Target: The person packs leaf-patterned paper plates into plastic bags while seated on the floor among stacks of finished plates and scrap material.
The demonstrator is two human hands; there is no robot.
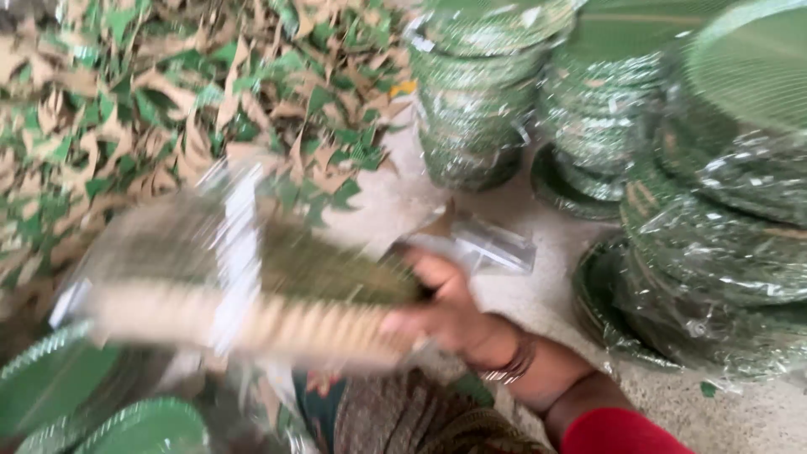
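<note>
Speckled floor (538, 303), scraps (168, 109); right hand (445, 315) grips, seemingly, plates (252, 294).

I count one hand (445, 315), one wrapped plate stack held (252, 286), and five wrapped stacks (479, 84) on the floor.

A blurred stack of green-and-tan plates in clear plastic wrap (244, 286) fills the centre left, held at its right end by the right hand (445, 315). Wrapped stacks of green plates (479, 92) stand upper right, more at the right edge (723, 244).
</note>
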